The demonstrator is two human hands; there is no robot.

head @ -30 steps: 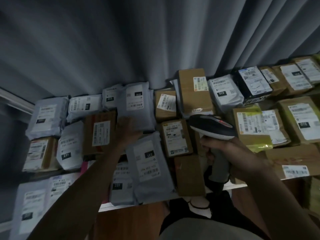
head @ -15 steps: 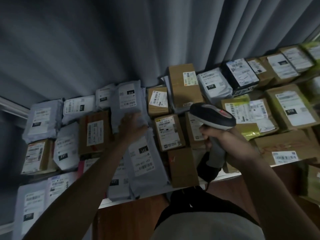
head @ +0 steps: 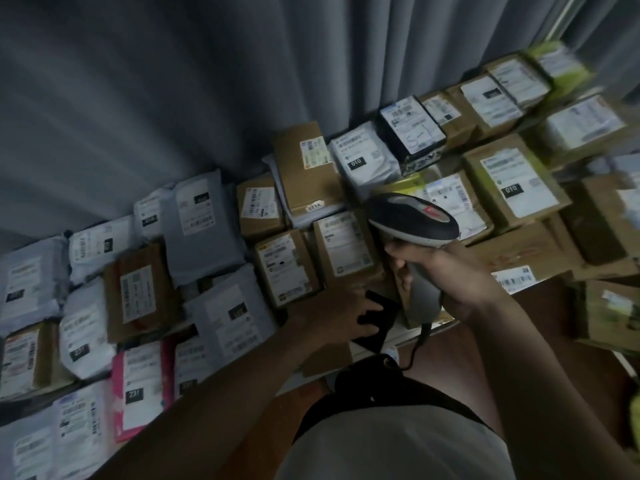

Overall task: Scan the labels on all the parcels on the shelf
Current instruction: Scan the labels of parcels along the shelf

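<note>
I noted the left hand (head: 341, 315), fingers spread, resting on a dark parcel (head: 375, 322) at the shelf's front edge. The right hand (head: 446, 271) gripped the scanner (head: 412, 220) just above and right of it (nose aimed away, up-left); I judged a downward tilt necessary.

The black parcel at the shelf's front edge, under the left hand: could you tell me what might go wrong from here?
1. The black parcel juts past the shelf edge; a nudge from the left hand could tip it off.
2. It shows no label, so it may be skipped unless turned.
3. The scanner in the right hand trails a cable beside it, which could snag it.
</note>
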